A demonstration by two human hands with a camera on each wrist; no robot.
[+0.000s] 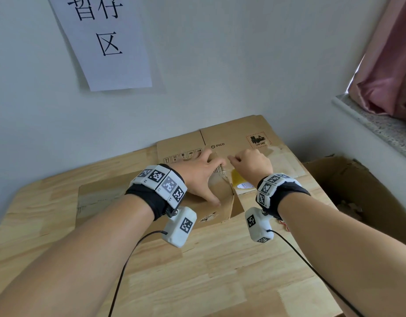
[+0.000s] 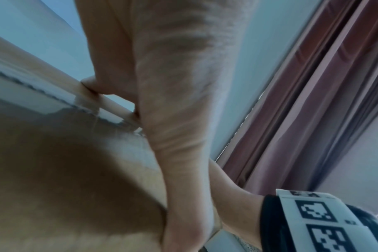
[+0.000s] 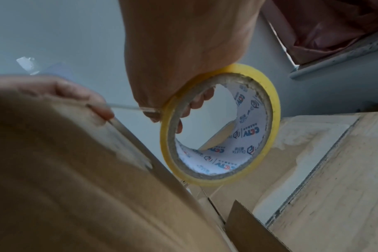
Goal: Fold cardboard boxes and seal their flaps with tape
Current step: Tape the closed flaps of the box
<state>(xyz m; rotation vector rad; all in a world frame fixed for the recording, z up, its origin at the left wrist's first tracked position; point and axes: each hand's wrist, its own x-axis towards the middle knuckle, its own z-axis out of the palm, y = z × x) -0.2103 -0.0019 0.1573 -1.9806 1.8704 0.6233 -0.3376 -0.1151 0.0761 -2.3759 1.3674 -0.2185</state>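
A small brown cardboard box [image 1: 222, 203] stands on the wooden table [image 1: 197, 271]. My left hand [image 1: 200, 177] lies spread over the box top, thumb on the near face. In the right wrist view its fingertips [image 3: 80, 95] press a tape end onto the box's [image 3: 65, 170] far edge. My right hand [image 1: 251, 165] grips a yellow tape roll [image 1: 239, 183] just right of the box, fingers through the core of the tape roll [image 3: 221, 126]. A short clear strand of tape [image 3: 123, 107] stretches between the roll and the left fingertips. The left wrist view shows my left hand's palm [image 2: 179, 85] against the box [image 2: 65, 170].
A flattened PICO-printed carton [image 1: 234, 143] lies at the back of the table against the wall. A large open cardboard box [image 1: 357, 191] sits off the table's right side. A window sill [image 1: 375, 124] and pink curtain [image 1: 391, 65] are at the right; a paper sign [image 1: 106, 42] hangs on the wall.
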